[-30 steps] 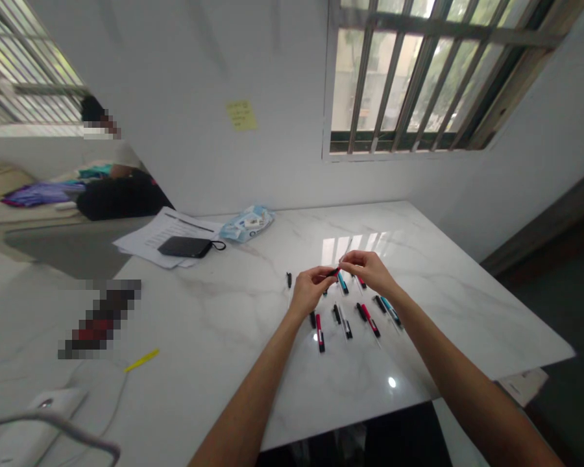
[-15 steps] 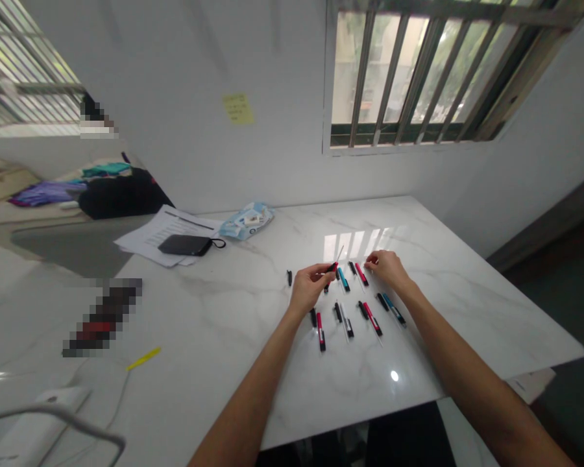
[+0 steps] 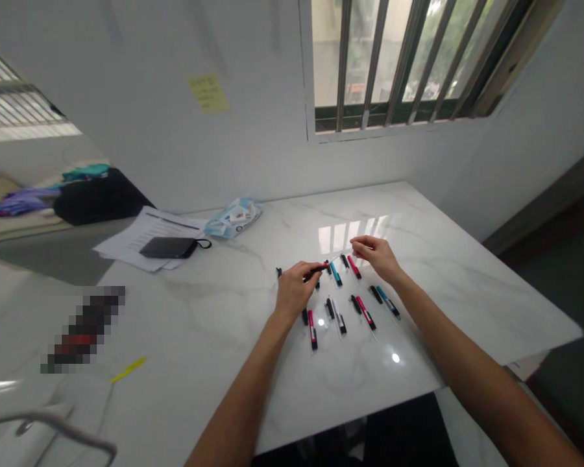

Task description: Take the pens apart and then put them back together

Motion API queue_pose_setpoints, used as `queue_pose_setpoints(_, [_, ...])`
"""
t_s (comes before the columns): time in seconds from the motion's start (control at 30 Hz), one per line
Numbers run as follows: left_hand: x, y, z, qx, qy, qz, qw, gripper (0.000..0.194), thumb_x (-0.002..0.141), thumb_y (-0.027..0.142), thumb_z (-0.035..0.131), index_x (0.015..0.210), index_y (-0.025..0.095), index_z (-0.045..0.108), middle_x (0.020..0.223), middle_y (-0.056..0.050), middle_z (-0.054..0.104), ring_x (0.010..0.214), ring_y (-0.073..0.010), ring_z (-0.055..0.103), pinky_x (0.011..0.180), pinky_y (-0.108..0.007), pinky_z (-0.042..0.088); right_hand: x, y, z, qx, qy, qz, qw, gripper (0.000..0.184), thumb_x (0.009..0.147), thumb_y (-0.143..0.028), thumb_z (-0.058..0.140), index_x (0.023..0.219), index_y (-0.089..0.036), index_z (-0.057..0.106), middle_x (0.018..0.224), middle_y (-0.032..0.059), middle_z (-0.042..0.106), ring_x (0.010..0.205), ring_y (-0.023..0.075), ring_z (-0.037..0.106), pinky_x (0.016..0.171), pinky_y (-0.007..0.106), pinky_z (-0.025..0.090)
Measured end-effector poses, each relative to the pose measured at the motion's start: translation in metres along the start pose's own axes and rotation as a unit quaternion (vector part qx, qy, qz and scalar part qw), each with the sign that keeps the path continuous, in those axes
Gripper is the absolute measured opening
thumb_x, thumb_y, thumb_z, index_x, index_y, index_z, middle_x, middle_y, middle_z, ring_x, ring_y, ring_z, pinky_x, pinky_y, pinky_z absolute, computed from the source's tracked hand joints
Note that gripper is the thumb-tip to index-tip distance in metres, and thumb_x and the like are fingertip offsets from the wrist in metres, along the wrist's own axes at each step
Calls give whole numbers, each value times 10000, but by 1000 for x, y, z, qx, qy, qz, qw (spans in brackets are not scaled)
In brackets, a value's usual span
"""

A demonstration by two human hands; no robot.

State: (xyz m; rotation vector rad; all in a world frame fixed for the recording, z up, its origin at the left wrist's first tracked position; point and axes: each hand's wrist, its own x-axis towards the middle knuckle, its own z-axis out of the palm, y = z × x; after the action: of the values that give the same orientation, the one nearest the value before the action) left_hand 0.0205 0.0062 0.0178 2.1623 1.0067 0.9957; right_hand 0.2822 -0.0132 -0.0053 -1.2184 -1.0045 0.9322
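The left hand [image 3: 293, 288] pinches a black pen [image 3: 315, 271] above the table [image 3: 228, 311] near laid-out pen parts [image 3: 366, 313], seemingly midway through fitting or separating it, the right hand [image 3: 377, 255] bunched, its hold impossible to tell, so next calls for a steady left grip

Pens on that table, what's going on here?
A person's left hand holds a dark pen. The right hand is close by, to its right; whether it holds anything is too small to tell. Red, teal and clear pen pieces lie in rough rows on the white table.
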Motion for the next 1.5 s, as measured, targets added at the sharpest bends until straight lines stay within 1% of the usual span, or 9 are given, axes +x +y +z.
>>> queue_pose_setpoints(0.1, [1, -2, 0, 17, 1, 4, 1000, 184, 918, 239, 693, 1066, 271, 798, 1018, -16, 790, 838, -161, 731, 825, -306, 607, -5, -6, 8, 77, -7, 26, 997, 368, 675, -454, 905, 905, -209, 754, 854, 10, 729, 764, 156, 718, 846, 350, 607])
queue_pose_setpoints(0.2, [1, -3, 0, 22, 2, 3, 1000, 176, 920, 243, 693, 1061, 267, 797, 1012, -14, 790, 837, -160, 732, 823, -304, 609, -10, -12, 13, 100, -20, 26, 994, 355, 662, -417, 924, 875, -209, 732, 859, 9, 739, 811, 172, 741, 855, 343, 610])
queue_pose_setpoints(0.4, [0, -2, 1, 12, 1, -1, 1000, 179, 923, 270, 688, 1064, 269, 798, 1023, -25, 794, 818, -164, 737, 818, -306, 609, -14, -17, 16, 96, -39, 15, 994, 406, 673, -375, 923, 992, -228, 721, 954, 23, 779, 896, 176, 747, 793, 283, 594])
queue_pose_setpoints(0.87, [0, 1, 1, -1, -8, -4, 1000, 194, 915, 260, 681, 1063, 266, 805, 1020, -35, 795, 820, -172, 735, 826, -309, 606, -14, -14, 15, 61, -63, -12, 996, 420, 695, -391, 909, 1028, -218, 719, 969, 47, 792, 927, 186, 737, 885, 339, 586])
queue_pose_setpoints(1.1, [0, 4, 3, -26, -14, -12, 1000, 202, 909, 261, 690, 1074, 267, 806, 1022, -34, 801, 837, -180, 739, 808, -306, 608, -17, -13, 24, 33, -110, 3, 993, 427, 689, -405, 904, 1025, -217, 720, 959, 49, 787, 874, 180, 720, 778, 305, 563])
queue_pose_setpoints(1.2, [-1, 8, 5, -56, -22, -18, 998, 196, 909, 292, 697, 1069, 265, 808, 1031, -38, 805, 853, -189, 748, 810, -311, 615, -21, -12, 30, -10, -156, -24, 987, 395, 679, -398, 904, 989, -224, 732, 1067, 63, 763, 936, 188, 695, 737, 281, 532])
queue_pose_setpoints(1.37, [-2, 11, 9, -82, -38, -26, 996, 204, 899, 338, 715, 1053, 240, 805, 1003, -51, 807, 822, -197, 759, 810, -322, 619, -26, -7, 37, -64, -196, -62, 977, 268, 721, -388, 868, 912, -229, 768, 1225, 71, 697, 1079, 212, 666, 792, 288, 503])
queue_pose_setpoints(1.43, [-3, 12, 11, -86, -42, -32, 995, 214, 885, 334, 730, 1064, 239, 796, 976, -46, 807, 800, -197, 760, 802, -323, 620, -25, -8, 37, -47, -190, -54, 979, 264, 726, -406, 862, 899, -232, 764, 1249, 74, 692, 1111, 229, 660, 826, 309, 513])
queue_pose_setpoints(1.5, [-3, 11, 11, -93, -46, -40, 994, 236, 873, 320, 742, 1092, 239, 780, 942, -36, 803, 783, -191, 758, 793, -317, 618, -23, -11, 35, 3, -157, -47, 986, 286, 727, -437, 857, 888, -233, 737, 1281, 76, 693, 1162, 245, 647, 884, 338, 525])
